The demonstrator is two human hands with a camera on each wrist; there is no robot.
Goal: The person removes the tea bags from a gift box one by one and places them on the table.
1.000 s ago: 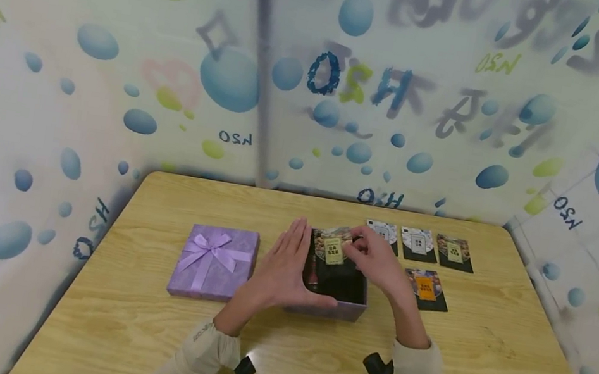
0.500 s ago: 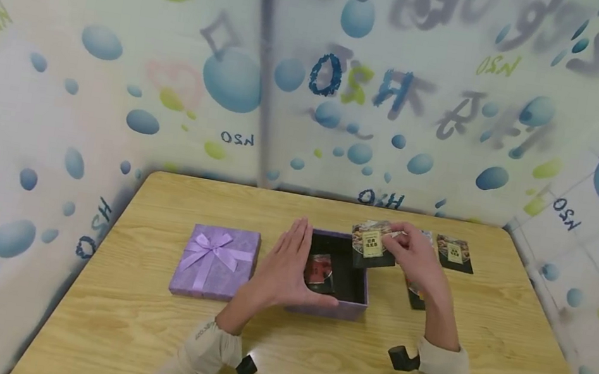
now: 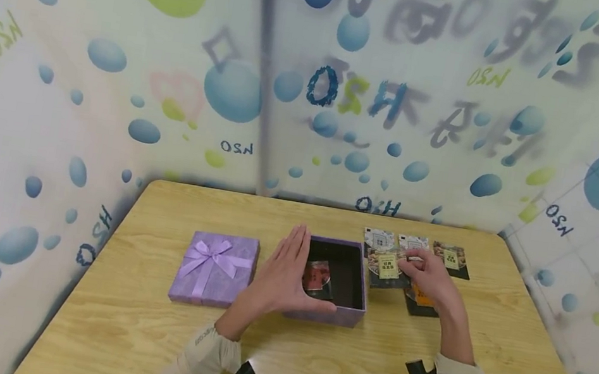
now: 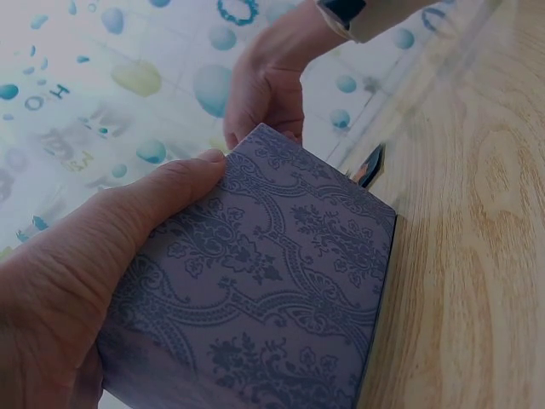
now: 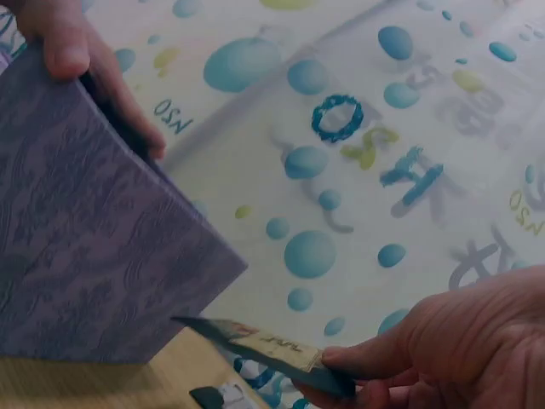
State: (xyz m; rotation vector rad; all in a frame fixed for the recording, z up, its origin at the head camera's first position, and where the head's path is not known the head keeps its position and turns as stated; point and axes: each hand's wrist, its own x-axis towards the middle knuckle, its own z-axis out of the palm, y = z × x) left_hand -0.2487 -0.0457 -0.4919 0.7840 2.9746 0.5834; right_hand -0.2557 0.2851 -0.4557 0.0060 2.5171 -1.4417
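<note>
In the head view my right hand [image 3: 431, 283] pinches a flat square sachet [image 3: 387, 268] with a yellow label, just right of the purple box. The right wrist view shows that sachet [image 5: 272, 348] tilted between thumb and fingers. My left hand [image 3: 279, 281] rests against the open purple patterned box [image 3: 327, 314], its straight fingers along the left side and its thumb stretched along the front rim. In the left wrist view the thumb touches the upper edge of the box [image 4: 264, 264]. Inside the box lies a dark sachet with a red label [image 3: 317, 276].
Left of the box lies its purple lid [image 3: 213, 277] with a ribbon bow. On the right are a black-and-white sachet [image 3: 380, 238], a second such sachet [image 3: 412, 243], a yellow-labelled sachet [image 3: 452, 259] and an orange-labelled sachet [image 3: 421, 301]. A patterned wall borders the wooden table [image 3: 320, 369].
My right hand has lifted the yellow-labelled sachet out of the box and carried it rightward, to beside the box. My left hand has stayed on the box.
</note>
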